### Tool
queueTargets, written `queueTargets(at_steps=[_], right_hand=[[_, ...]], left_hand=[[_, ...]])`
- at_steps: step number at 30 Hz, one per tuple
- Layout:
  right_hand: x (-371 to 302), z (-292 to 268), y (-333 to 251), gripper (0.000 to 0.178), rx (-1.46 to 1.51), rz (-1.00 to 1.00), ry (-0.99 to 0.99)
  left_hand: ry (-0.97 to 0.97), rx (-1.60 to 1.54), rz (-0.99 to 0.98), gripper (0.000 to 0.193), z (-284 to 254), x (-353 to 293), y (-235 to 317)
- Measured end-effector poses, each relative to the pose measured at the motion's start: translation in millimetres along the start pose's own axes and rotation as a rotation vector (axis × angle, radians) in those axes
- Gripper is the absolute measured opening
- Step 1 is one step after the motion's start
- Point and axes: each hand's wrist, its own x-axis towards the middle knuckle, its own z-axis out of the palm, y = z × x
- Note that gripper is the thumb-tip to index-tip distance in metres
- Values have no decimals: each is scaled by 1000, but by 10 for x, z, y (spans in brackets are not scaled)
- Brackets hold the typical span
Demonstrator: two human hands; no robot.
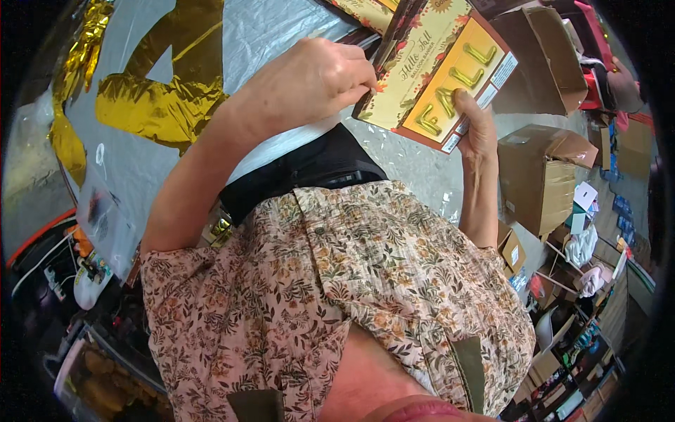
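My right hand [479, 126] grips the lower right end of a flat balloon banner package [415, 70], with the thumb lying across its front. The package is cream and orange with a leafy border and a picture of gold letter balloons. At its left edge my left hand [309, 81] is closed, thumb and fingers pinched at the package's border. Whether anything else is between those fingertips is hidden. Left of my left arm, a flat gold foil letter balloon [158, 105] lies on the plastic-covered table [271, 28].
More cream packages [362, 14] lie at the top, beyond the held one. Open cardboard boxes [538, 63] stand on the right, with another box [538, 176] nearer. Crumpled gold foil [67, 133] hangs at the table's left side. A clear plastic bag [105, 218] lies below it.
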Motion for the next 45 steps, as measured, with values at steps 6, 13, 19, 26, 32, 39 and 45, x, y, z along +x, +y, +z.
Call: queueTargets(at_steps=[6, 13, 19, 26, 32, 39, 45], right_hand=[[25, -4, 12, 68, -20, 49, 52], [18, -424, -14, 63, 242, -34, 124], [96, -733, -369, 58, 178, -252, 140], [-3, -760, -343, 61, 159, -248, 161], [6, -659, -263, 59, 140, -150, 162], [35, -521, -228, 61, 151, -97, 127], [-23, -437, -270, 66, 116, -67, 78]], left_hand=[[-32, 70, 28, 9, -12, 80, -31], [-133, -56, 88, 9, 279, -94, -138], [-113, -233, 90, 19, 1096, -120, 201], [328, -254, -179, 15, 560, 318, 78], [263, -234, 15, 16, 180, 607, 142], [163, -200, 87, 13, 128, 563, 33], [50, -176, 102, 13, 34, 557, 33]])
